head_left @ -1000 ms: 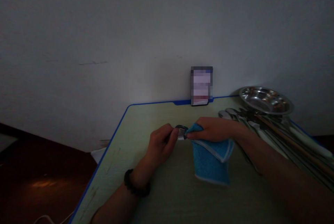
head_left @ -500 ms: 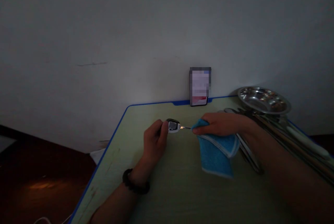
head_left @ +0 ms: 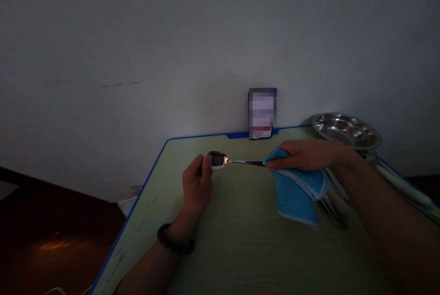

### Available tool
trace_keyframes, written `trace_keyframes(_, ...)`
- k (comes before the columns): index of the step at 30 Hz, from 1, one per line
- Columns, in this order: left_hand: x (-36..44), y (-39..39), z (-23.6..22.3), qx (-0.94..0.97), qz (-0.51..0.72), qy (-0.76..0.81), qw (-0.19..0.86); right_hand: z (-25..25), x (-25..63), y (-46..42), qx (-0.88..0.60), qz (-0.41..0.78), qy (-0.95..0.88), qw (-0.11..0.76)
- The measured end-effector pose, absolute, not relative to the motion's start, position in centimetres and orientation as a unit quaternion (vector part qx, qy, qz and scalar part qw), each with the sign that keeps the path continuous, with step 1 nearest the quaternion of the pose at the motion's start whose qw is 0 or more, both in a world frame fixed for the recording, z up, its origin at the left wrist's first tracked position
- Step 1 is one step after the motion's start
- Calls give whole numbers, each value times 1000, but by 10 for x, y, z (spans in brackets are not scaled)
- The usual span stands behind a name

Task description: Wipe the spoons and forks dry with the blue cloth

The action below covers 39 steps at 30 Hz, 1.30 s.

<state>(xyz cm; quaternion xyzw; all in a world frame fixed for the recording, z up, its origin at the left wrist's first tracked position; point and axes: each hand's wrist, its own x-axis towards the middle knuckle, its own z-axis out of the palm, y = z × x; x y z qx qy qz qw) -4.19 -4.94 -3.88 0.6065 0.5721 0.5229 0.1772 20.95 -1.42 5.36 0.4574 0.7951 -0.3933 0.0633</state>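
Note:
A metal spoon (head_left: 237, 161) is stretched level above the pale green table (head_left: 240, 249). My left hand (head_left: 197, 185) pinches its bowl (head_left: 217, 159) at the left end; a dark bead bracelet (head_left: 173, 241) sits on that wrist. My right hand (head_left: 307, 154) is closed on a folded blue cloth (head_left: 297, 192) that is wrapped round the spoon's handle. Where the cloth grips the handle the metal is hidden, and the rest of the cloth hangs down toward the table.
A steel bowl (head_left: 345, 130) stands at the table's far right, with several spoons and long utensils (head_left: 395, 180) lying below it. A phone (head_left: 262, 112) leans on the white wall at the back edge. The table's blue rim (head_left: 137, 205) drops to a dark floor on the left.
My hands have drawn apart: the right hand slid the cloth rightward along the handle, the left moved slightly left, and far more of the spoon now shows between them.

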Motion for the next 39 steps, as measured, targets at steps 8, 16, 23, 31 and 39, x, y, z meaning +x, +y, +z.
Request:
trace_keyframes(8, -43, -49, -38, 624, 507, 570, 172, 51, 202, -17, 464, -364, 803, 87)
trace_keyframes(16, -40, -52, -34, 654, 484, 558, 165, 42, 189, -17, 422, -369, 825, 71)
trace_keyframes(23, -33, -57, -32, 678, 470, 535, 179, 25, 167, -21, 377, -383, 842, 52)
trace_keyframes(31, -40, -45, -35, 580, 541, 575, 201, 37, 183, -18, 429, -390, 814, 35)
trace_keyframes(39, -40, -39, -34, 477, 600, 539, 350, 41, 186, -18, 428, -376, 821, 43)
